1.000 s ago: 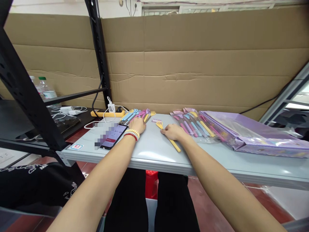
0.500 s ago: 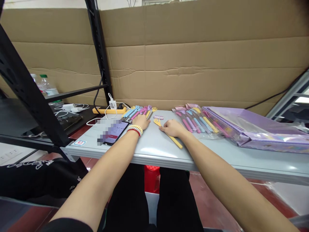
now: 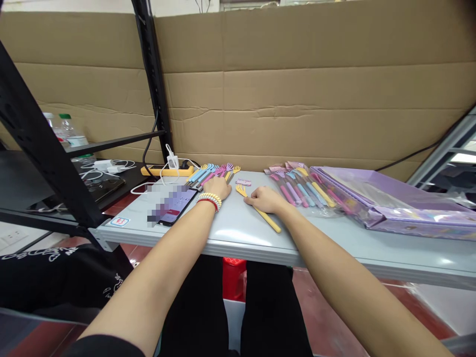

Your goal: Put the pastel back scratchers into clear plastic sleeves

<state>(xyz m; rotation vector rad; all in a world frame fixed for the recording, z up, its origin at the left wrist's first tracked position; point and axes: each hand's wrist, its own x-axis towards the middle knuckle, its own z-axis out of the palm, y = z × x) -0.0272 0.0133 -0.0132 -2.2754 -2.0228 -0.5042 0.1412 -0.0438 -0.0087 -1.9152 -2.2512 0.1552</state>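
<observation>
A yellow back scratcher (image 3: 269, 220) lies slantwise on the grey table (image 3: 238, 233), its claw pointing away from me. My right hand (image 3: 266, 199) is closed over the middle of it, thumb against the shaft. Further left, my left hand (image 3: 217, 188) rests palm down at the near side of a bunch of back scratchers (image 3: 201, 173) in blue, pink, purple and yellow. Its fingers look extended, though their tips are partly hidden, and I see nothing held in it. A small pink label (image 3: 243, 182) lies between the hands, towards the back.
Bagged back scratchers (image 3: 303, 188) lie right of my right hand, beside an open purple box (image 3: 409, 218). Left of my left forearm are a phone (image 3: 176, 208) and a yellow power strip (image 3: 169, 171) with white cables. A black shelf post (image 3: 154, 74) and cardboard (image 3: 297, 89) stand behind.
The view has shifted very slightly. Both hands stay in nearly the same place, the right one still on the yellow back scratcher.
</observation>
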